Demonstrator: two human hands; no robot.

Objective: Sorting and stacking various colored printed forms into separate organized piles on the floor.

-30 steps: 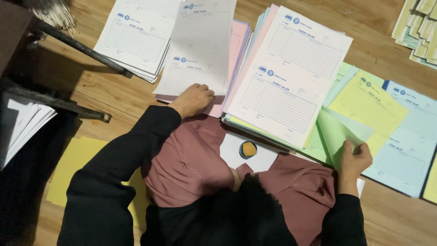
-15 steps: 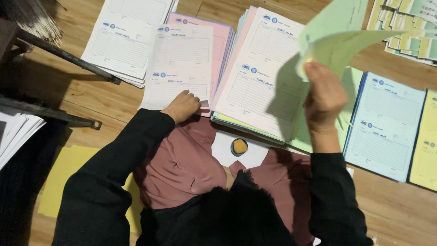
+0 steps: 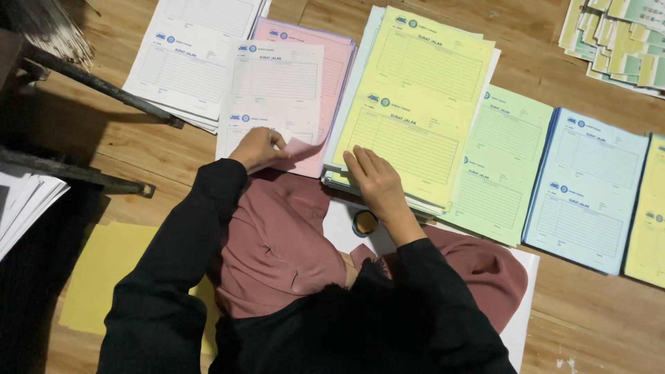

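Note:
My left hand (image 3: pixel 260 148) pinches the curled lower corner of a pink sheet (image 3: pixel 305 149), which lies under a white form (image 3: pixel 277 90) on the pink stack (image 3: pixel 338 55). My right hand (image 3: pixel 374 181) rests flat, fingers spread, on the near edge of a yellow form (image 3: pixel 415 97) that tops the central stack. Both hands are just beyond my lap, in black sleeves.
A white stack (image 3: pixel 181 69) lies at far left. A green stack (image 3: pixel 500 163), a blue stack (image 3: pixel 589 187) and a yellow one (image 3: pixel 648 221) lie to the right. Bundled slips (image 3: pixel 616 34) sit top right. Dark metal bars (image 3: pixel 104 90) cross at left. A small round object (image 3: pixel 365 223) lies by my knees.
My right hand lifted a yellow-green sheet from the right, swung it over and laid it on the central stack, covering the white top form. My left hand now grips the pink corner.

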